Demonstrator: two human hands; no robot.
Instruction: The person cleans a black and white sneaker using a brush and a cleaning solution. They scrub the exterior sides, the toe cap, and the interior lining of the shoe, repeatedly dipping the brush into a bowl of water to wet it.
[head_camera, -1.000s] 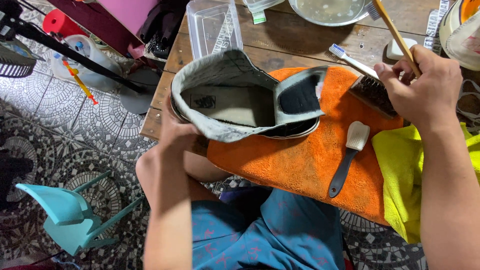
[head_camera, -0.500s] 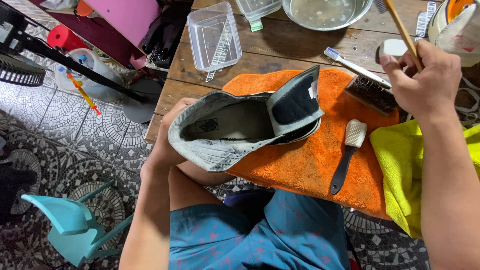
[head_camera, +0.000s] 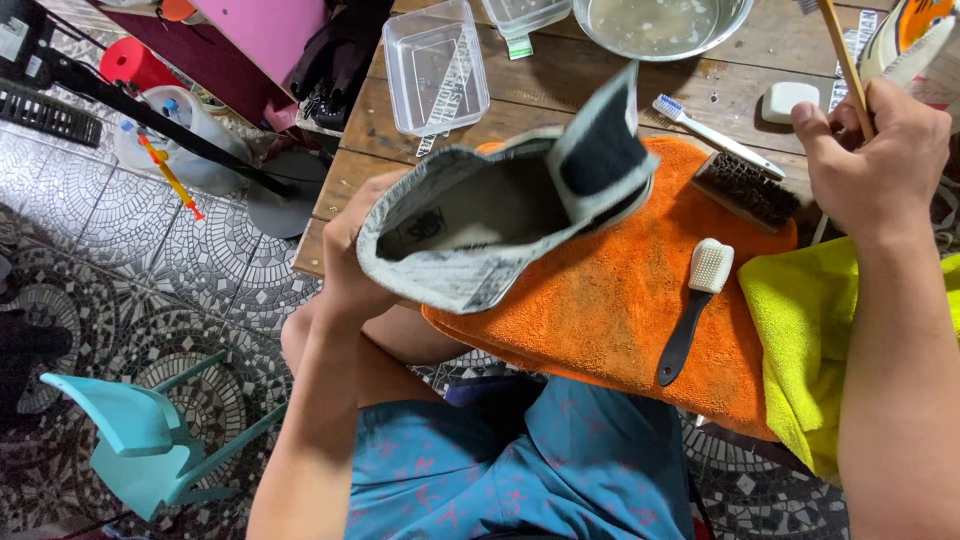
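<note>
My left hand (head_camera: 345, 255) grips the heel of a grey high-top shoe (head_camera: 480, 225), held up over an orange towel (head_camera: 620, 310) with its opening facing me and its dark tongue raised. My right hand (head_camera: 875, 160) is closed around a thin wooden stick (head_camera: 840, 55) at the table's right side. A small white-headed brush with a black handle (head_camera: 695, 310) lies on the towel. A dark bristle brush (head_camera: 745, 188) and a toothbrush (head_camera: 715, 132) lie just left of my right hand.
A wooden table (head_camera: 540, 95) holds a clear plastic box (head_camera: 435, 65), a metal bowl of cloudy water (head_camera: 660, 22) and a white soap bar (head_camera: 790, 100). A yellow cloth (head_camera: 810, 330) hangs at right. A teal chair (head_camera: 130, 430) stands on the tiled floor.
My left hand has lifted the shoe off the towel and tipped it up towards me. My right hand keeps its hold on the stick near the same spot.
</note>
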